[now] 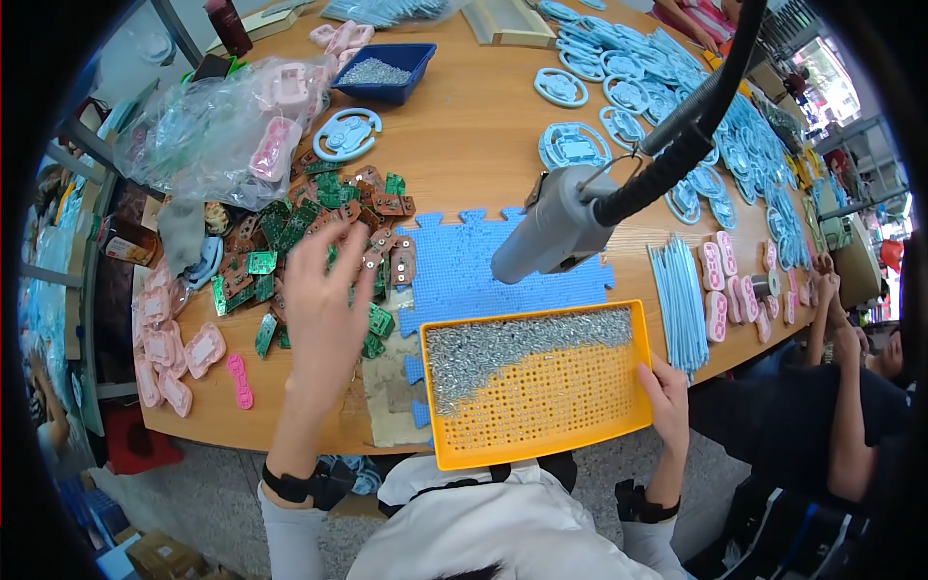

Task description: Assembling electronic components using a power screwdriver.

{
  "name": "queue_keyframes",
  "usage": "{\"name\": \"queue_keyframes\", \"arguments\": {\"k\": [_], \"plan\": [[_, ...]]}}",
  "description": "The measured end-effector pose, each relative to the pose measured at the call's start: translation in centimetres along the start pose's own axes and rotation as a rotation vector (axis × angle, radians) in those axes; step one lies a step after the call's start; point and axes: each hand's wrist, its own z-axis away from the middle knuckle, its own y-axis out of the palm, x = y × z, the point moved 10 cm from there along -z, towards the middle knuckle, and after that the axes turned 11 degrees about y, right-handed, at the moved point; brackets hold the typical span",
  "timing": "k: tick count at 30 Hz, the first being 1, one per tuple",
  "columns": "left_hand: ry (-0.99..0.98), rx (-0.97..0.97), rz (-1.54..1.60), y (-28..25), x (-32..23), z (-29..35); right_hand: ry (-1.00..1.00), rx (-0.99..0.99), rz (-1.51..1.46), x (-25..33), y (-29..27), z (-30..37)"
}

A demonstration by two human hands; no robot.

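Observation:
My right hand grips the right rim of a yellow perforated tray. The tray tilts at the table's front edge, and small silver screws are heaped along its far and left sides. Over a pile of green and brown circuit boards, my left hand reaches out with its fingers apart, holding nothing that I can see. The hand hides part of the pile. A blue foam mat lies beyond the tray, with a grey electric screwdriver hanging above it.
Blue toy steering wheels pile up at the far right. Thin blue sticks and pink-white pieces lie to the right. Pink shells, a plastic bag and a dark blue screw bin are leftward. Other people sit along the right.

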Motion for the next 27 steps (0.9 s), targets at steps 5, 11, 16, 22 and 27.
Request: {"name": "queue_keyframes", "arguments": {"k": [5,11,16,22,27], "plan": [[0.108,0.100,0.741,4.9,-5.2,-2.2,0.017,0.012,-0.053,-0.3,0.6,-0.8],[0.078,0.216,1.016,8.1,-7.8,-5.6,-0.002,-0.020,-0.003,-0.7,0.0,-1.1],[-0.151,-0.049,1.126,4.6,-2.2,-5.7,-0.026,-0.053,-0.001,-1.2,-0.5,-2.3],[-0.274,0.034,1.141,-0.2,1.7,-2.6,-0.057,-0.052,0.004,1.6,-0.1,-5.7],[-0.331,0.048,1.066,-2.0,1.3,1.3,-0.143,-0.050,-0.007,2.6,1.0,-9.8]]}}
